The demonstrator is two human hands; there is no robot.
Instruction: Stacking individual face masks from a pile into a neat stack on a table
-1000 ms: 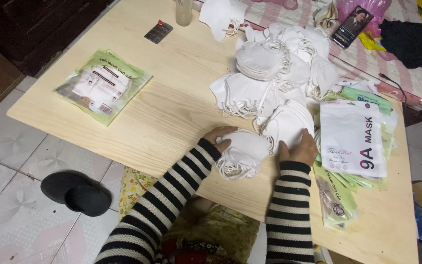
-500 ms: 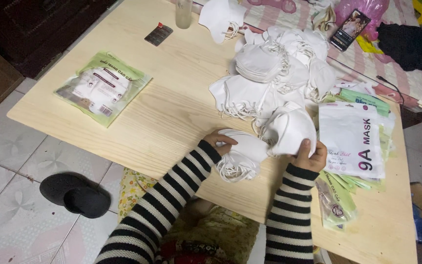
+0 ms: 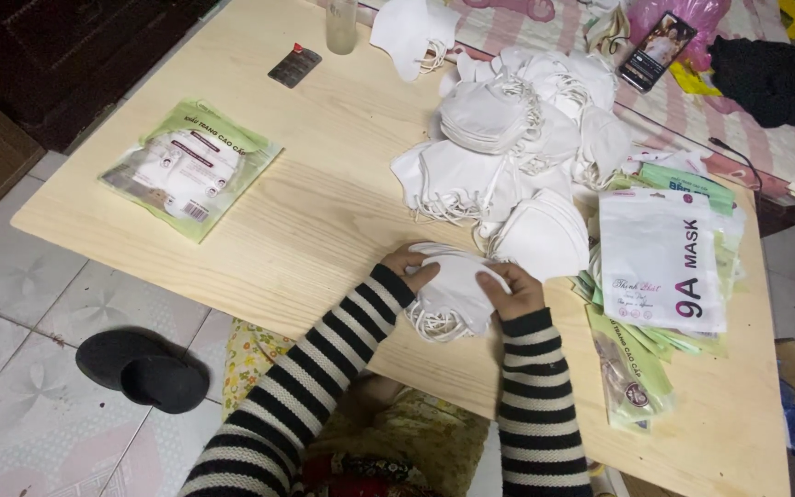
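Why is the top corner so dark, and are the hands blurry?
Head view: light falls evenly on the wooden table, while the dark furniture at upper left sits in shadow. Both hands, left hand and right hand, look sharp on the white masks, with no strong glare.

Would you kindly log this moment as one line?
left hand: on white mask stack | right hand: on same stack | surface: wooden table

A pale wooden table (image 3: pixel 324 212) carries heaped white masks (image 3: pixel 508 138), a filled green packet (image 3: pixel 190 168) and stacked empty pouches (image 3: pixel 660 267).
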